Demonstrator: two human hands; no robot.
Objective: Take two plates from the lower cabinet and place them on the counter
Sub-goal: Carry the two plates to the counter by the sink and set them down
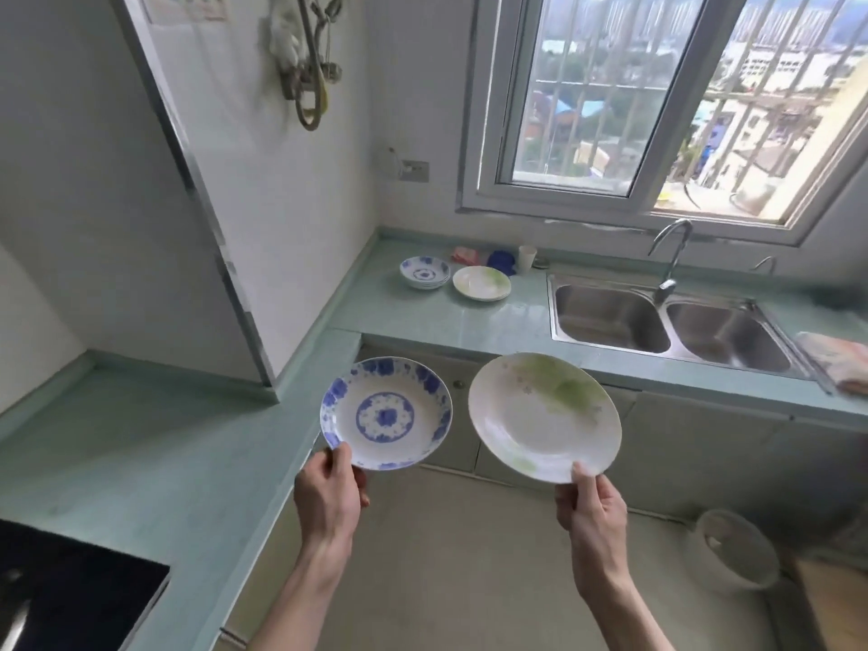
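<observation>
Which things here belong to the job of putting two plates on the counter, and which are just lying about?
Belonging to the job:
left hand holding the blue-patterned plate
right hand holding the green-patterned plate
counter

Lying about:
stacked blue bowls
stacked green plates
white cup
sink
cloth

cooktop (70, 584) cut off (left edge), cloth (840, 364) cropped right

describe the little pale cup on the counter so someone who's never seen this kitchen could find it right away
Start at the double sink under the window and look along the green counter to its left, at the back wall. The small pale cup stands upright there, just right of a blue item. It is the only tall thing; its neighbours are stacked plates.
</observation>
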